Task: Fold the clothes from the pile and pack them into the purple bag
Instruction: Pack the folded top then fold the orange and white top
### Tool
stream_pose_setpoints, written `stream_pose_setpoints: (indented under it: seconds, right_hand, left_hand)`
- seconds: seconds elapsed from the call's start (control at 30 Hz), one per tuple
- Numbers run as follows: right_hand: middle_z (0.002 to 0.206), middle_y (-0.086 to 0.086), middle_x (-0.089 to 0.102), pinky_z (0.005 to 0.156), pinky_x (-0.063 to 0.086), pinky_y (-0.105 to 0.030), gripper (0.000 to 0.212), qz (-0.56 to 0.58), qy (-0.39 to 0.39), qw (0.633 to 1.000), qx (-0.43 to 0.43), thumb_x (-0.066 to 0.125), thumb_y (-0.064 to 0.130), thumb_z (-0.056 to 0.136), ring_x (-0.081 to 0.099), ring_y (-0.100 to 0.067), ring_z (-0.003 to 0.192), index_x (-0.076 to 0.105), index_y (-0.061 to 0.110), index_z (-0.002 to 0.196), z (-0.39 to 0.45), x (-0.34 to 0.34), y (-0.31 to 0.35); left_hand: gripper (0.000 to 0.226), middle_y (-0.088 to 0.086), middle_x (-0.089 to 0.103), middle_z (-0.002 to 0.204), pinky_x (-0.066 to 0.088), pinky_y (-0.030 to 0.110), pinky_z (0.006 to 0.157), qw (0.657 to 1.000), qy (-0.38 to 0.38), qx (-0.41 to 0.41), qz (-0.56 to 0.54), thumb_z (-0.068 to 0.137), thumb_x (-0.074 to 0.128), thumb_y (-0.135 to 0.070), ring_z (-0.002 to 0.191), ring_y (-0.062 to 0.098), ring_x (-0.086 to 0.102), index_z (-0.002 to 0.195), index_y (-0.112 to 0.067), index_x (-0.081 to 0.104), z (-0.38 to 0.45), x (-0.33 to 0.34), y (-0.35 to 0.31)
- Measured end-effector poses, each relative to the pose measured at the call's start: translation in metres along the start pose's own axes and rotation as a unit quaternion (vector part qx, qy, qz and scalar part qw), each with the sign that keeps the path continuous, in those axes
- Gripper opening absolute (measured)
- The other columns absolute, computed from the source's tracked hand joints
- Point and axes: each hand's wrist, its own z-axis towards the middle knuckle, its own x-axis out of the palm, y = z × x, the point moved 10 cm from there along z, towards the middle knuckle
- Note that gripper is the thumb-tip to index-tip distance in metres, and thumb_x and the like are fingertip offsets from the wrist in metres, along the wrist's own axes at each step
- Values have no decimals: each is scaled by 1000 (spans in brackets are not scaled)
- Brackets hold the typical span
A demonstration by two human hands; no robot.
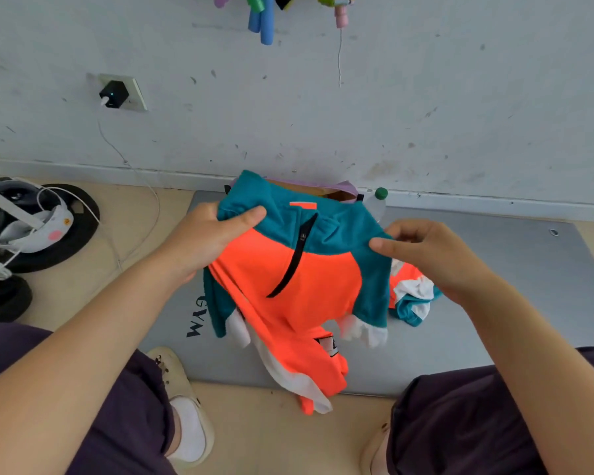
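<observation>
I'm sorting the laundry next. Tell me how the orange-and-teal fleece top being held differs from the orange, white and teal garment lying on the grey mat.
The fleece top hangs lifted, gripped by the left hand and right hand; the garment on the grey mat lies crumpled and untouched. The top shows a black zip; the other shows none. Both share the same colours.

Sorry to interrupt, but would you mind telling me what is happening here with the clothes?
A person holds up an orange and teal fleece top with a black zip over a grey gym mat, the left hand and right hand each gripping a shoulder. It is not yet folded. Another orange, white and teal garment lies on the mat. The purple bag sits open by the wall behind.
</observation>
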Motion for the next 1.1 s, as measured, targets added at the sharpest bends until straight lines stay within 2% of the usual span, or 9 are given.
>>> stream_pose_setpoints:
  seconds: [0.07, 0.17, 0.27, 0.4, 0.57, 0.7, 0.83, 0.93, 1.1]
  right_hand:
    - [77, -5, 70, 72, 48, -29, 21, 53, -11, 998, -27, 77, 32, 77, 62, -12, 72, 67, 14, 73, -2, -6, 8]
    - [66, -15, 58, 59, 42, -27, 24, 83, -23, 995, -51, 75, 25, 79, 52, -18, 60, 55, 14, 72, -3, -12, 15]
    - [74, -38, 47, 64, 30, -38, 26, 6, -36, 998, -52, 67, 21, 90, 39, -25, 67, 45, 11, 81, -3, -11, 14]
    - [69, -34, 49, 55, 31, -34, 23, -62, -65, 995, -44, 59, 32, 95, 39, -22, 58, 44, 19, 84, -4, -16, 13]
    - [54, -2, 49, 52, 28, -29, 37, -148, -75, 986, -32, 67, 52, 82, 37, -11, 50, 57, 18, 73, -4, -31, 12]
    - [59, 9, 63, 57, 37, -24, 27, -143, -20, 989, 6, 74, 43, 79, 49, -2, 53, 67, 20, 67, -8, -31, 1]
    - [75, 6, 67, 68, 43, -24, 13, -34, -53, 998, -31, 65, 25, 91, 57, -6, 69, 68, 18, 80, -8, -43, 6]
    - [74, 11, 66, 69, 47, -15, 13, -2, -95, 993, -71, 58, 20, 95, 59, -2, 71, 65, 13, 86, -8, -50, 14]
    - [80, -18, 59, 68, 37, -33, 17, -9, -118, 992, -49, 51, 31, 99, 47, -18, 73, 57, 22, 87, -9, -47, 10]
  left_hand:
    - [70, 0, 54, 63, 36, 31, 62, 995, -6, 18, 98, 66, 61, -74, 59, 11, 50, 71, -4, 60, 1, -6, 0]
    - [67, -5, 28, 48, 21, 31, 51, 967, -44, 63, 243, 80, 65, -64, 44, 12, 27, 49, -16, 30, 1, -12, -7]
    - [69, -2, 31, 43, 22, 32, 48, 931, -48, 86, 351, 75, 59, -71, 41, 17, 32, 46, -16, 29, -3, -9, -11]
    - [77, 6, 48, 49, 33, 37, 49, 907, -29, 86, 412, 66, 43, -83, 48, 24, 47, 51, -8, 44, -5, -5, -9]
    - [59, -2, 36, 53, 25, 33, 54, 955, -29, 90, 280, 86, 65, -54, 52, 16, 37, 56, -11, 36, -6, -9, -11]
    - [35, -12, 46, 56, 29, 23, 53, 988, -2, 76, 134, 92, 66, -35, 55, 4, 40, 61, -19, 58, -3, -13, -8]
    - [15, -6, 60, 76, 39, 24, 68, 993, -37, 85, 79, 93, 65, -31, 71, 4, 51, 82, -29, 76, -6, -23, -8]
    - [18, -1, 59, 84, 40, 31, 78, 991, -66, 104, 55, 94, 65, -29, 81, 12, 53, 80, -31, 76, -8, -26, -10]
    - [24, -10, 51, 68, 32, 21, 57, 984, -86, 133, 86, 99, 52, -32, 62, 2, 43, 78, -25, 61, -10, -22, -15]
